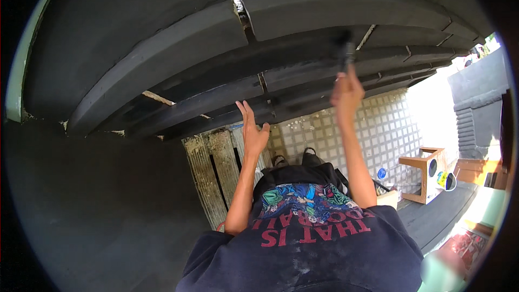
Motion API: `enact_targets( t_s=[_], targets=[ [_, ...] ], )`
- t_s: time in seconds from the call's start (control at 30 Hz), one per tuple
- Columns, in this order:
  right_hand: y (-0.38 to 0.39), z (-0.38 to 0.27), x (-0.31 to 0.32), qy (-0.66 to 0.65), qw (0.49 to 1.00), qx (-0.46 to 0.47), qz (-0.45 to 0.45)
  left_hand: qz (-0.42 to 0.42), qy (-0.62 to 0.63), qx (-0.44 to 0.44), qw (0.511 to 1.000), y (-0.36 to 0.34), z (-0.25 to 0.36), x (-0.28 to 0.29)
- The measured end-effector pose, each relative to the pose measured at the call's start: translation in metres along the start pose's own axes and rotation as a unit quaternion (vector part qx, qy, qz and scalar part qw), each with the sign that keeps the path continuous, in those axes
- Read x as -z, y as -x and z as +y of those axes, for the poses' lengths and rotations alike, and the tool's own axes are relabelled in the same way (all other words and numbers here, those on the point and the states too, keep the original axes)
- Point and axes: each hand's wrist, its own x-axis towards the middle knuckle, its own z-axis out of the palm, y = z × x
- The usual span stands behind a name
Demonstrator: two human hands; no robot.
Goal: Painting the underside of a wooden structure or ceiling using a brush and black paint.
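My right hand (347, 97) is raised and closed around the handle of a paintbrush (350, 53). The brush's dark head is smeared by motion and lies over the dark grey ledges (351, 5) of the wall; whether it touches them I cannot tell. Lower and to the left, my left hand (255, 136) is held up with its fingers spread and nothing in it, near the lowest ledge. Pale unpainted strips (158, 98) and narrow gaps (246, 19) show between the dark surfaces.
Left of my feet lie weathered ridged boards (219, 157). A patterned tile floor (378, 124) stretches to the right. There stand a brown stool-like frame (427, 176), a small tub (446, 180) and a blue round thing (381, 173). A dark plain wall (108, 200) fills the left.
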Motion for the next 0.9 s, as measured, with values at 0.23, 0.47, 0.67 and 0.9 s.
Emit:
enact_targets(
  t_s=[0.23,0.47,0.67,0.9],
  targets=[
    [0.095,0.040,-0.085,0.045,0.950,-0.014,-0.309,0.002,-0.021,-0.061,0.998,-0.002,-0.013,-0.004],
    [0.052,0.001,-0.047,0.011,0.972,-0.114,-0.207,-0.005,0.003,-0.020,1.000,0.008,-0.005,0.017],
    [0.017,-0.008,0.011,-0.069,0.993,-0.092,-0.028,0.094,-0.010,-0.010,0.995,0.012,-0.029,0.043],
    [0.086,0.005,-0.086,0.015,0.992,-0.090,-0.088,0.165,-0.095,-0.018,0.982,-0.005,-0.044,0.058]
  ],
)
